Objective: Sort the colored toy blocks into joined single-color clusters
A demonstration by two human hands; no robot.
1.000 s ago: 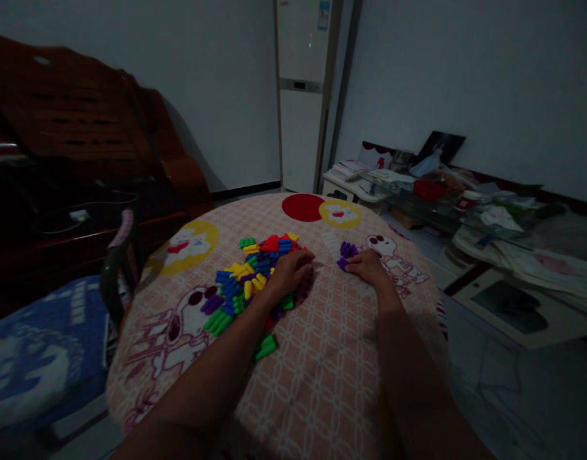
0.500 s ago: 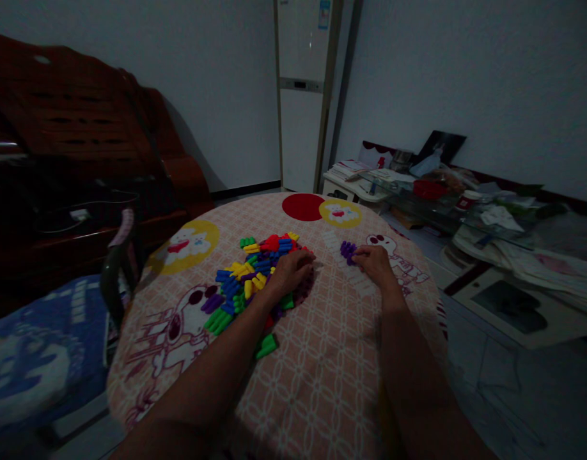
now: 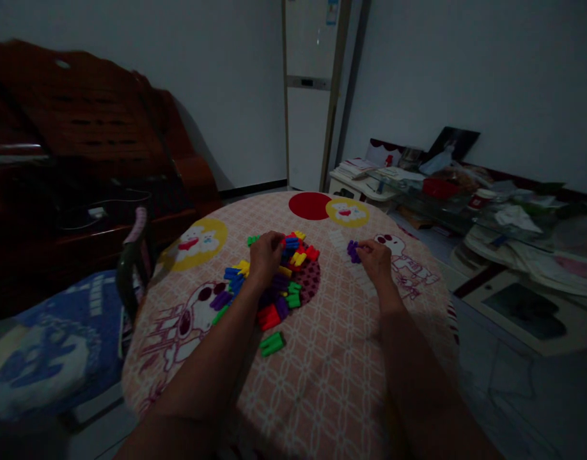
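Patterned cloth (image 3: 317, 358) covers the round desk (image 3: 408, 332), near a wooden sofa (image 3: 96, 121). Left hand (image 3: 265, 255) partly hides the mixed blocks (image 3: 279, 287), its grip unclear; right hand (image 3: 376, 257) pinches the purple blocks (image 3: 353, 252) on the cloth

1 view, head-worn: looks forward and down across the round table (image 3: 322, 383) from its near edge; forearms close, white cabinet (image 3: 307, 134) and walls farther off.

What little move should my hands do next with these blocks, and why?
Maybe move your left hand to the purple block beside the red block. Your right hand is already at a purple bunch apart from the mixed pile, so this one might match it.
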